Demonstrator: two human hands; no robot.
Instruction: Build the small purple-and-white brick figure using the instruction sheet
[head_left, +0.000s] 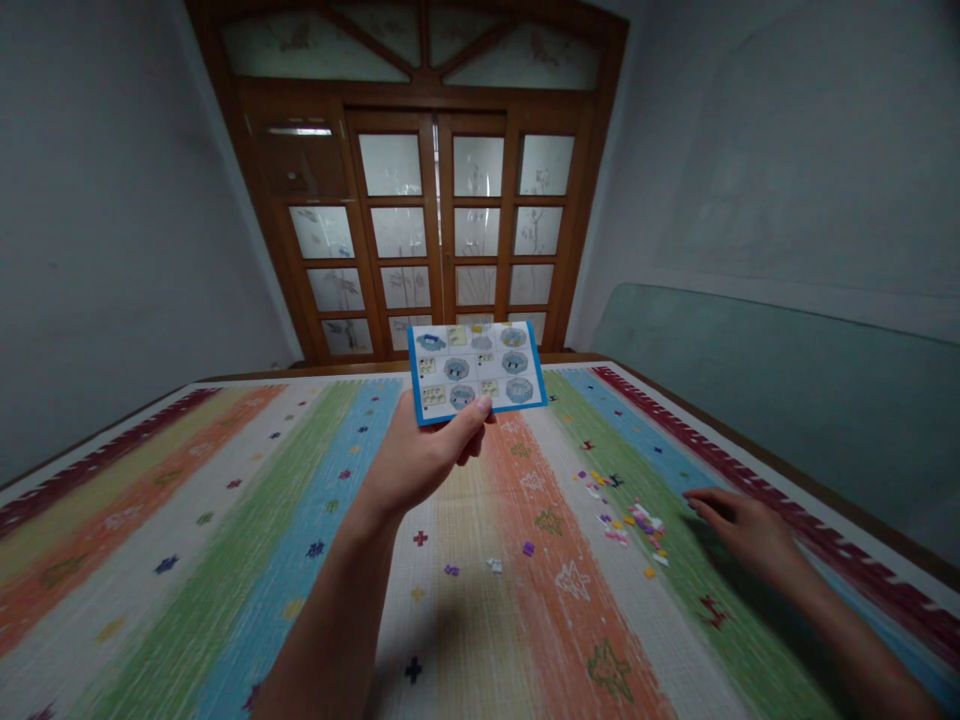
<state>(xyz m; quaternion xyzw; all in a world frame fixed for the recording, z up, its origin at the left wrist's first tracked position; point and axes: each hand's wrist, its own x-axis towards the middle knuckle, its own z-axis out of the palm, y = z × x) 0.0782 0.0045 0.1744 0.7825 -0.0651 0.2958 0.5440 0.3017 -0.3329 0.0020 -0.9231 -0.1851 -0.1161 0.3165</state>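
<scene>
My left hand (420, 455) is raised over the striped cloth and pinches the lower edge of a small blue-bordered instruction card (476, 370) printed with building-step pictures. My right hand (739, 525) lies low on the right side of the cloth, fingers stretched out flat and pointing left, holding nothing. Just left of its fingertips lies a scatter of several tiny coloured pieces (626, 515). A few more small pieces (491, 565) lie near the middle of the cloth.
A multicoloured striped cloth (225, 560) covers the table, whose wooden edge (825, 495) runs along the right. A wooden door with frosted glass panes (442, 230) stands behind. A pale green panel (787, 380) leans on the right wall.
</scene>
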